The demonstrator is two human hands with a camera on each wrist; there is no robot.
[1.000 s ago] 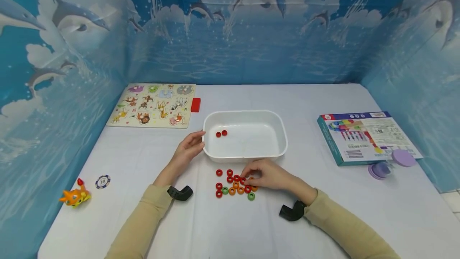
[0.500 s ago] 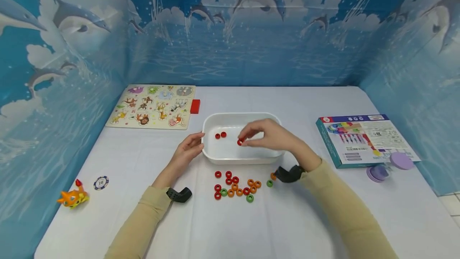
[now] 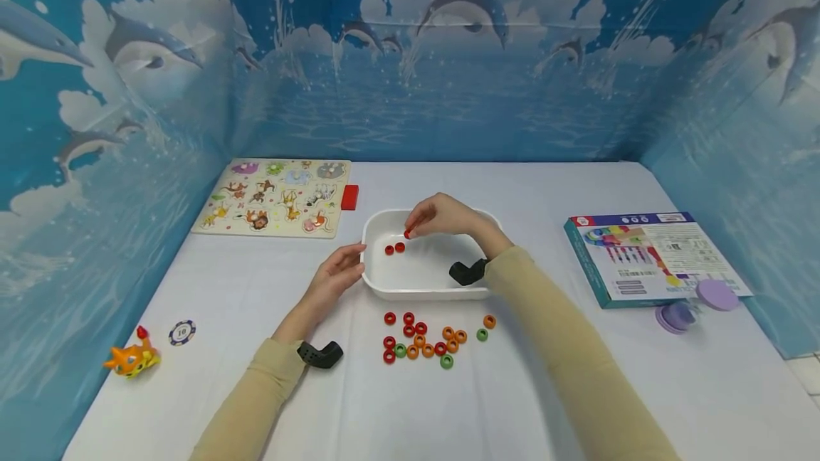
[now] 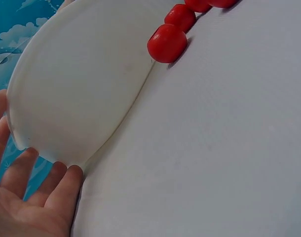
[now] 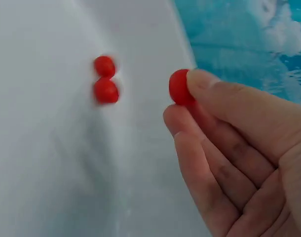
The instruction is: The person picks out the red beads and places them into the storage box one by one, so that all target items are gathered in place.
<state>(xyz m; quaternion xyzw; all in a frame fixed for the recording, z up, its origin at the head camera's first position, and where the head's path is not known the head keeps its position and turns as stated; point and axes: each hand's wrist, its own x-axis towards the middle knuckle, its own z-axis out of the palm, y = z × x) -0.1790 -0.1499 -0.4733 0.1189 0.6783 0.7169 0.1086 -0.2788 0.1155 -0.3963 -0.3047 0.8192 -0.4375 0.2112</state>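
Observation:
My right hand (image 3: 442,216) pinches a red bead (image 5: 179,87) between thumb and fingertips, above the white tray (image 3: 435,294). Two red beads (image 5: 106,91) lie side by side on the tray's floor, left of the pinched one in the head view. Against the tray's left wall, my left hand (image 3: 333,277) rests with fingers fairly straight, fingertips touching the outer side, as the left wrist view shows. In front of the tray, a loose group of red beads (image 3: 389,356), orange beads (image 3: 428,351) and green beads (image 3: 446,361) lies on the white cloth.
An animal puzzle board (image 3: 275,198) and a red block (image 3: 349,197) lie at the back left. A flat printed box (image 3: 660,258) and purple lidded jars (image 3: 679,316) are on the right. A poker chip (image 3: 182,333) and an orange toy figure (image 3: 131,359) sit far left.
My right hand has picked a red bead from the group and carried it up and over the tray, then further left toward the two beads. My left hand has stayed at the tray.

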